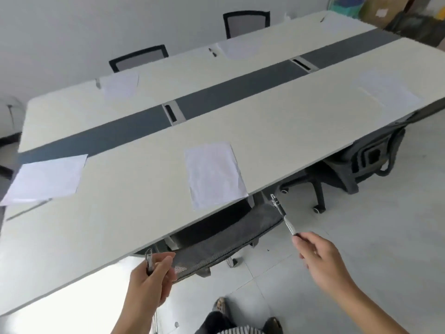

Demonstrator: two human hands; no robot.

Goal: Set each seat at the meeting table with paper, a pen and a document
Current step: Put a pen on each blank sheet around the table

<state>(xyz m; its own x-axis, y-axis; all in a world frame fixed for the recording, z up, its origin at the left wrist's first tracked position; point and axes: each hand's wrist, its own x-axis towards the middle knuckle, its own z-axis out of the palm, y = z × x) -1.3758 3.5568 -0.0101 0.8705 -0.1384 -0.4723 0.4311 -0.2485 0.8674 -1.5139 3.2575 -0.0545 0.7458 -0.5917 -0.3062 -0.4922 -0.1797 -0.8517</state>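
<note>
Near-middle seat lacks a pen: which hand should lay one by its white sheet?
Right hand: its silver-and-black pen ends near the white paper sheet; left hand holds its dark pen farther off.

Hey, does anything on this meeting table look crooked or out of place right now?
Nothing spilled or damaged. The middle sheet of paper by the near edge lies slightly askew, one corner reaching the table edge. The left-end sheet is angled and may overhang that end.
</note>
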